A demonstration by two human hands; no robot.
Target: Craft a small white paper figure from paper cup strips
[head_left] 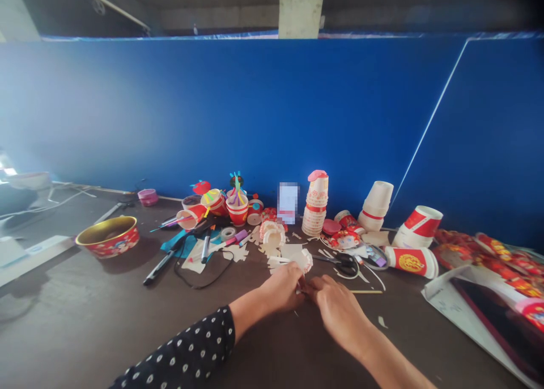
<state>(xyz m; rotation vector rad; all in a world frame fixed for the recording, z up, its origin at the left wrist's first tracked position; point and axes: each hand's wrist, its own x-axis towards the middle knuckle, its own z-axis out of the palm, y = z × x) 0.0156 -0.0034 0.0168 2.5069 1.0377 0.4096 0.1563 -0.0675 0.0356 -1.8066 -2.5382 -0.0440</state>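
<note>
My left hand [284,286] and my right hand [329,299] meet over the dark table, fingers pinched together. A small pale sliver shows between the fingertips, too small to name. Just behind the left hand lies a white cut paper piece with a pinkish, scalloped edge [305,259]; I cannot tell whether the fingers touch it. Farther back sits a similar ring-shaped cut paper piece [272,236]. Beyond the right hand are black-handled scissors [346,264], partly among paper scraps. A thin pale stick [366,291] lies to the right of that hand.
To the left stands a red and gold bowl [108,239]. Markers [205,247], a tape roll [228,234] and decorated paper cups [237,210] crowd the left middle. Cup stacks [315,208] rise behind. At right, a fallen cup [411,262] lies near a tablet-like device [501,315].
</note>
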